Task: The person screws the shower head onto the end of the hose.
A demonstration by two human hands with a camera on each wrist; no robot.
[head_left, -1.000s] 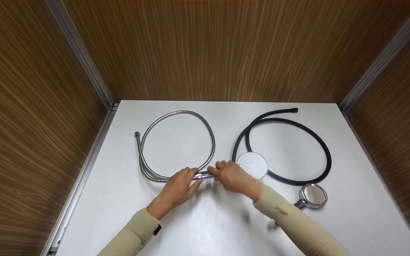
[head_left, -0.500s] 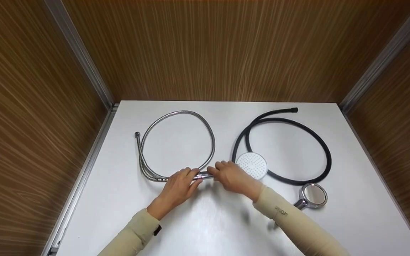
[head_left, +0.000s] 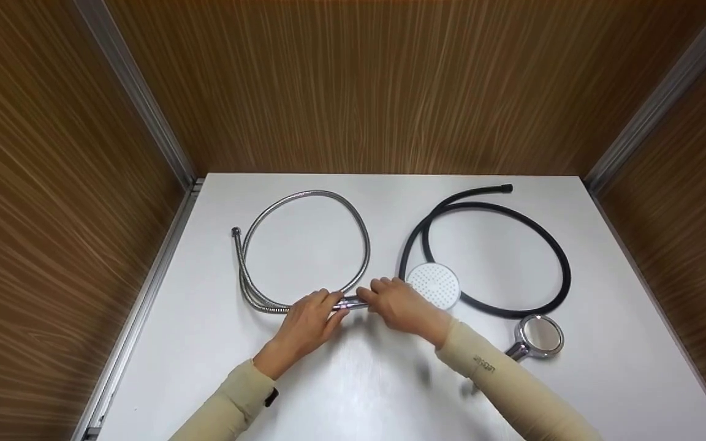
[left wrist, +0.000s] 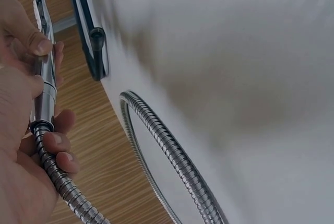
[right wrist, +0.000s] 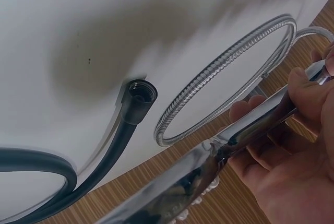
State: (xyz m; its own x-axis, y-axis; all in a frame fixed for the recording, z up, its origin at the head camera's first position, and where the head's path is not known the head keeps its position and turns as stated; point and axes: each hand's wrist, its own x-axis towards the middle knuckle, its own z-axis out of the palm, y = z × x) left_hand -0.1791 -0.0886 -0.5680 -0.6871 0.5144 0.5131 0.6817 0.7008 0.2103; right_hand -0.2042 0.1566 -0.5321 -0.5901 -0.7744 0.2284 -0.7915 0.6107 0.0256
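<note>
A: Taking the far edge of the desk [head_left: 353, 398] as twelve o'clock, what do we find at the dial's centre?

B: Both hands, each grasping. The left hand [head_left: 311, 318] curls round one end fitting [left wrist: 46, 108] of the metal hose [head_left: 368, 245]; the right hand [head_left: 403, 306] grips the handle [right wrist: 261, 119] of the white-faced shower head [head_left: 434, 286]. Fitting and handle meet end to end; whether any thread is engaged, we cannot tell.

A: And where do the outer parts of these two lie?

B: We place the hose's single loop between ten and eleven, its free end at ten. The dotted white face sits towards half past two, overlapping the second of two hoses.

A: Which we label?

B: The black hose [head_left: 567, 272], looped at half past two, its one visible end near two.

A: How many shower heads do we count?

B: Two; the other, the chrome shower head [head_left: 543, 337], lies just past three, its handle partly hidden by the right sleeve [head_left: 500, 386]. Three wood-grain panels [head_left: 353, 86] stand at nine, twelve and three.
</note>
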